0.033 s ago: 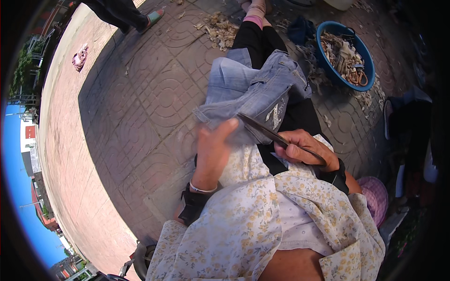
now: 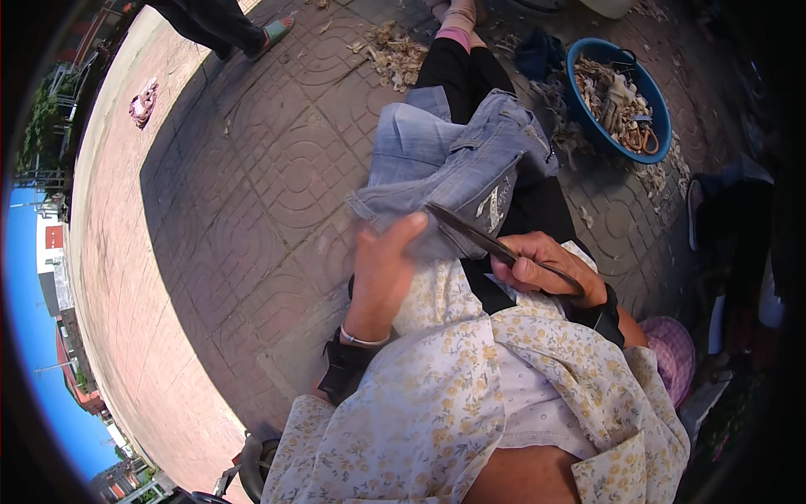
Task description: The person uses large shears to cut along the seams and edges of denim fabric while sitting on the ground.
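Observation:
Fingers wrapped round its handles, my right hand [image 2: 546, 265] is closed on a pair of dark scissors [image 2: 470, 231]. Their long blades point up and left over my lap, and they look closed. My left hand [image 2: 382, 265] is left of the blade tips, smeared by motion. Its thumb lies close to the tips, while its other fingers are blurred, and I cannot tell whether it grips anything. Faded blue jeans [image 2: 453, 172] lie bunched across my black-trousered legs, beyond both hands. Their near edge reaches the left hand and the blades.
A blue basin [image 2: 578, 109] of pale scraps stands at the far right, with a dark blue cloth [image 2: 539, 55] beside it. Loose scraps [image 2: 390, 57] litter the paving. A pink checked hat [image 2: 669, 357] is by my right elbow. Another person's leg and sandal [image 2: 275, 32] show at the far left.

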Tool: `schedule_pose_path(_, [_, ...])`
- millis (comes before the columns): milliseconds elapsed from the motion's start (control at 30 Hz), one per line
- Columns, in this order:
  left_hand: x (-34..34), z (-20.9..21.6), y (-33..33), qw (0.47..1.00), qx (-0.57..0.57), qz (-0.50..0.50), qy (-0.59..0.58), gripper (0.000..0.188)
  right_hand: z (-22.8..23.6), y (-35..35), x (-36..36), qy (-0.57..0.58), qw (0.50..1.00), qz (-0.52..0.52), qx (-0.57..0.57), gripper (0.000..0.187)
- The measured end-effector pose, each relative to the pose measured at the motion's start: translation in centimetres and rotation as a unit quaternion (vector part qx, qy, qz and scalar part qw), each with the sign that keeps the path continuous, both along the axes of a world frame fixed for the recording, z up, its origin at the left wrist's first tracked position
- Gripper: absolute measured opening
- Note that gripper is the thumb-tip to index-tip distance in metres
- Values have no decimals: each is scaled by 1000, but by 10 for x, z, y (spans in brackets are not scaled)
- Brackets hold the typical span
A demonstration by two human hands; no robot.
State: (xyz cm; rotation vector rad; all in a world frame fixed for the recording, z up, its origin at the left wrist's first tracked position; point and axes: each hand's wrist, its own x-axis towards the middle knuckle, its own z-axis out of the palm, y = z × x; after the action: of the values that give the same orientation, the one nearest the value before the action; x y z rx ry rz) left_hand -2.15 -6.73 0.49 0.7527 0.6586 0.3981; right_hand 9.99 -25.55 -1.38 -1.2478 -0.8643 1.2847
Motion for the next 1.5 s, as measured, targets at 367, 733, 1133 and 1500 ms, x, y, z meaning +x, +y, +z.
schedule_pose_path(367, [-6, -31, -5, 986, 154, -42, 39, 21, -8, 4, -5, -88, 996, -29, 0, 50])
schedule_pose_path(733, [-11, -22, 11, 996, 81, -22, 36, 20, 4, -10, -3, 47, 997, -51, -27, 55])
schedule_pose_path(1133, [-5, -22, 6, 998, 59, -4, -3, 22, 10, -9, 0, 28, 998, 4, -60, 53])
schedule_pose_path(1500, [-4, -22, 6, 998, 62, -2, -6, 21, 9, -9, -2, 33, 998, 3, -61, 51])
